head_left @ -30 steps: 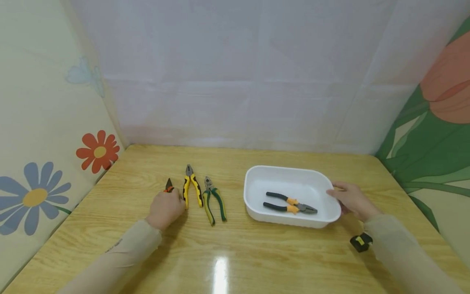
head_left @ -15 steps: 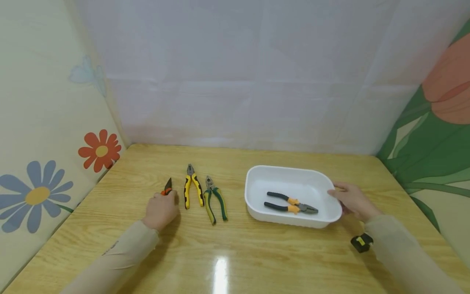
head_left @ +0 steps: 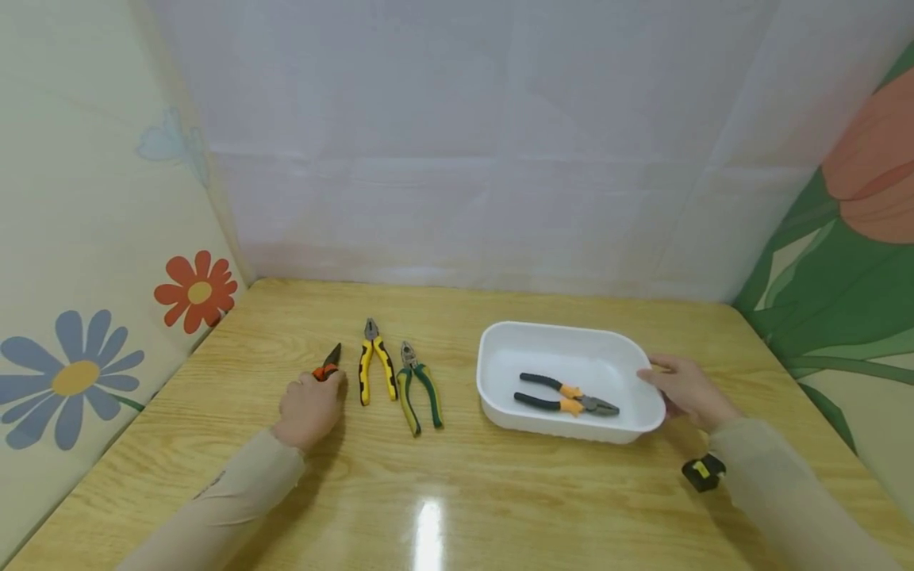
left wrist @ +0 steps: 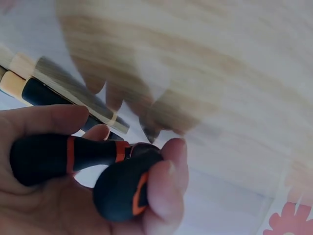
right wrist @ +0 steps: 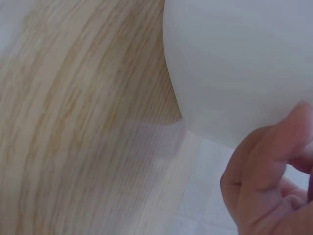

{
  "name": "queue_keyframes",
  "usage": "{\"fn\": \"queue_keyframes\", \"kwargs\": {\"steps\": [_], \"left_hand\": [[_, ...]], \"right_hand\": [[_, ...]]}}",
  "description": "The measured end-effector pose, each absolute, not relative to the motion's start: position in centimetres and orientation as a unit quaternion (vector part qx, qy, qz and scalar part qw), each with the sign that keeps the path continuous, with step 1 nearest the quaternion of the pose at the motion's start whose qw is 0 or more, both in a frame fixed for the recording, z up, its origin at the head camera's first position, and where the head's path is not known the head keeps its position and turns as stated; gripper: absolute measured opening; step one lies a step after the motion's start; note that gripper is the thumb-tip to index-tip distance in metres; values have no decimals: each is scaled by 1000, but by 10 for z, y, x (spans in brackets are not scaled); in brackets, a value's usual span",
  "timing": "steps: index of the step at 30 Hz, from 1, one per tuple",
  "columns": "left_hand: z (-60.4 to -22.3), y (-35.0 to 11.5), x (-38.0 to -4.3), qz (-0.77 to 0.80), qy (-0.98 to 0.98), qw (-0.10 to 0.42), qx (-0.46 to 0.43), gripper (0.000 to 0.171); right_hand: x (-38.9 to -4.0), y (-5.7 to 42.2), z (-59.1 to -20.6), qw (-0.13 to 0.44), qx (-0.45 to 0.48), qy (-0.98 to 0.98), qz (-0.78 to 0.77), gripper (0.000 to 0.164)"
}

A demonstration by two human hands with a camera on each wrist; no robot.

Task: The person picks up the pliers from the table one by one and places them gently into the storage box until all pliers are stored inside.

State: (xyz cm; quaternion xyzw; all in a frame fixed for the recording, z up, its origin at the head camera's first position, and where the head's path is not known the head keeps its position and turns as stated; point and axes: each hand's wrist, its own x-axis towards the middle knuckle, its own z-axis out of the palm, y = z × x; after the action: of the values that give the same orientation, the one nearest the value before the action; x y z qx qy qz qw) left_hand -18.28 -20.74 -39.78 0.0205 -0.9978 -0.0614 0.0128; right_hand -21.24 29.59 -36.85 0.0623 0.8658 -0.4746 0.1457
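My left hand point(head_left: 310, 408) grips pointed-nose pliers point(head_left: 332, 357) by their black handles with orange bands. In the left wrist view, the fingers wrap around both handles of these pliers point(left wrist: 41, 159); the hand covers most of them in the head view. Just right of that hand lie yellow-and-black pliers point(head_left: 366, 366), then green-and-yellow pliers point(head_left: 431, 392). At the right, my right hand point(head_left: 693, 388) holds the end of a white plastic tray point(head_left: 557, 425), thumb over the rim and fingers outside. Inside rest black-and-orange pliers point(head_left: 594, 404), nose pointing right.
The wooden table point(head_left: 457, 492) runs back to a pale cloth wall point(head_left: 457, 222). Flower-patterned sheets stand along the left and right sides. By the right cuff sits a small black item point(head_left: 703, 472) with a yellow mark.
My left hand has shifted a little left, away from the yellow-and-black pliers. The nose of its pliers has swung right and shows more. The right hand and tray stay put.
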Motion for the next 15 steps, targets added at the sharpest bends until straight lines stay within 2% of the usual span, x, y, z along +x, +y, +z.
{"fn": "queue_keyframes", "kwargs": {"steps": [7,15], "left_hand": [[-396,-213,-181,-73,-997,17,12,40],[-394,-218,-176,-60,-995,73,-26,46]], "right_hand": [[-212,296,-370,142,64,863,-481,57],[-213,296,-369,148,67,860,-485,58]]}}
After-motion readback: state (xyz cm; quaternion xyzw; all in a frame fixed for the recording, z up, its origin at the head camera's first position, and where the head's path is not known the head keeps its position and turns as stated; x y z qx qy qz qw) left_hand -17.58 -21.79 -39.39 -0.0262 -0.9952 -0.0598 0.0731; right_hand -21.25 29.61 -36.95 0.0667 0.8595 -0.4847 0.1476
